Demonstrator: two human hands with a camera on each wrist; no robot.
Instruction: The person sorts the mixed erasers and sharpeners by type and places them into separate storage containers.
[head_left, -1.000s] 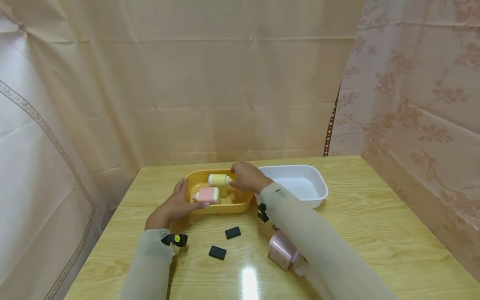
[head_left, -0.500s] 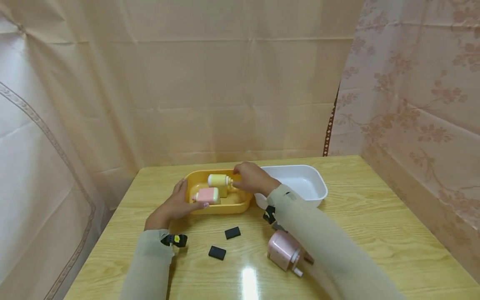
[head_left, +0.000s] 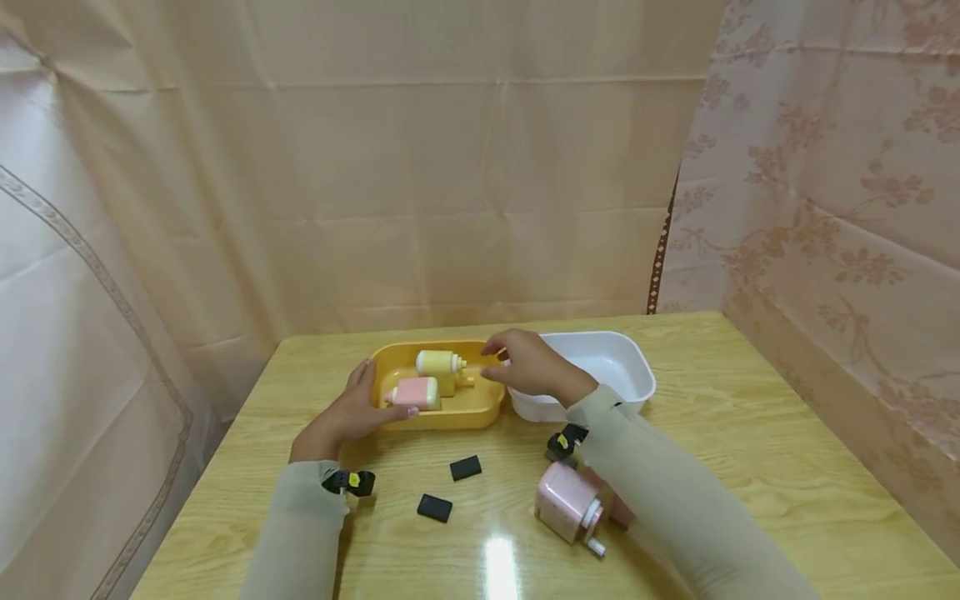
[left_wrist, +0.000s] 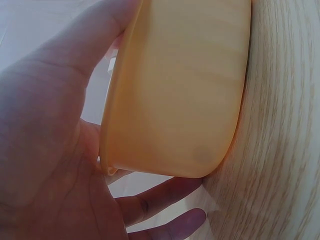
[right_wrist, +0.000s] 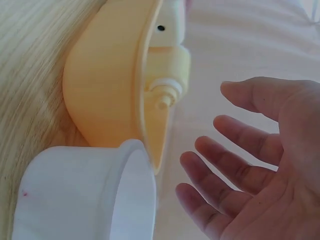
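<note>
A yellow tray (head_left: 442,420) stands on the table. My left hand (head_left: 356,407) holds its left end, the thumb along the front rim and the fingers round the end wall, also seen around the tray wall (left_wrist: 185,90) in the left wrist view. Inside lie a yellow crank pencil sharpener (head_left: 437,362) and a pink and cream one (head_left: 415,392). My right hand (head_left: 536,364) hovers over the meeting rims of the yellow tray and a white tray (head_left: 626,367), its fingers loosely bent and apart from the yellow sharpener (right_wrist: 170,70), holding nothing.
Two small black blocks (head_left: 465,467) lie in front of the yellow tray. A larger pink crank sharpener (head_left: 566,500) lies at the front right, partly behind my right sleeve (head_left: 667,500). Beige curtains (head_left: 450,208) hang behind the table.
My right hand has come away from the yellow sharpener and moved right, toward the white tray. The sharpener stays in the yellow tray. My left hand has kept its place.
</note>
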